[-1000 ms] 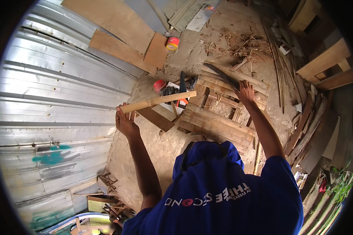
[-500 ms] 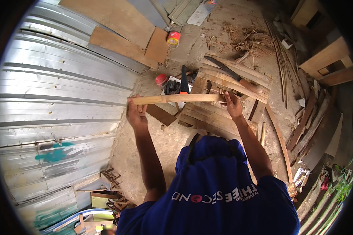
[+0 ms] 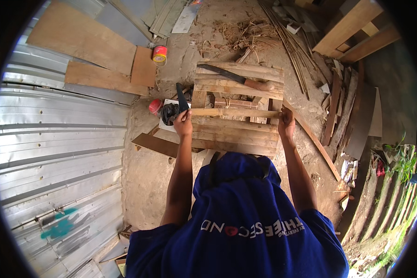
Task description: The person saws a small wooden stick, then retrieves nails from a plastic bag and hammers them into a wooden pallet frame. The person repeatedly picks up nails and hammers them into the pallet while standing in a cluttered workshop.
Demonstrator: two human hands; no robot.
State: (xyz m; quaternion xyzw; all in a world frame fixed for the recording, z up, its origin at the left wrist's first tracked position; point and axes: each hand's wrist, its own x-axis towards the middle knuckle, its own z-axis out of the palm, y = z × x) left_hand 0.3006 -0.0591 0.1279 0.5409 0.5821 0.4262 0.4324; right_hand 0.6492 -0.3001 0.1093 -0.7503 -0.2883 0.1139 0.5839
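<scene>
My left hand (image 3: 183,123) is closed on the left end of a long, thin wooden slat (image 3: 236,112). At the other end, my right hand (image 3: 286,121) grips the same slat. It stretches level across a slatted wooden bench (image 3: 236,143), over the gap between the bench's front and back boards; whether it rests on the wood I cannot tell. On the back boards lies a machete (image 3: 224,72) with a dark curved blade and a brown handle. Just beyond my left hand, a handsaw's dark blade (image 3: 181,96) stands out beside a black plastic bag (image 3: 170,113).
A red tub (image 3: 155,106) and a brown board (image 3: 155,144) lie left of the bench. A red and yellow can (image 3: 159,54) stands near plywood sheets (image 3: 83,37). Corrugated metal (image 3: 65,129) walls the left side. A long strip (image 3: 312,141) lies on the right.
Both hands have carried the slat rightward relative to the bench, so it now spans the bench's width. The whole view has also shifted.
</scene>
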